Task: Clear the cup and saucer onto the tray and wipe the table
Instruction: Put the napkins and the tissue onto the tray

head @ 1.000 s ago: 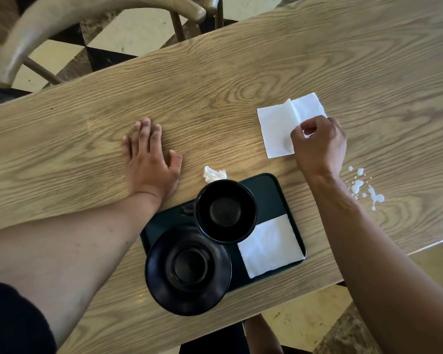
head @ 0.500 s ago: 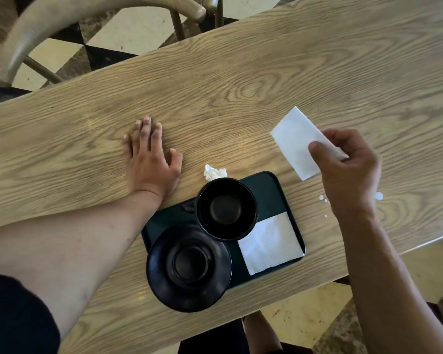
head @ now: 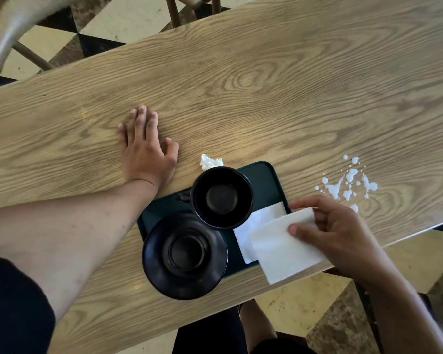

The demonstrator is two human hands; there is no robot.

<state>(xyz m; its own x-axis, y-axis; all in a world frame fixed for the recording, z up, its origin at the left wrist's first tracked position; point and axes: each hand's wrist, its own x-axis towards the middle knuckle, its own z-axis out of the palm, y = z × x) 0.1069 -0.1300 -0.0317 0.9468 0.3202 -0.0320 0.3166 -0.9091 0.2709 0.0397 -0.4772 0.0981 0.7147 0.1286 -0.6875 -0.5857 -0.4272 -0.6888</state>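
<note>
The right hand [head: 340,238] has carried the folded white paper napkin [head: 284,249] back toward 5 o'clock — grip pinched on it; black ceramic cup [head: 221,198] and saucer [head: 184,256] sit on the dark green tray [head: 264,175]; white spill [head: 348,182] on the wooden desk [head: 266,98] remains unwiped; left hand [head: 146,152] flat, empty.

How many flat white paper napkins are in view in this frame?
2. One flat white paper napkin is pinched in the right hand, above the dark green tray's near right corner. The other flat napkin lies on the tray, partly covered; more underneath cannot be excluded.
</note>
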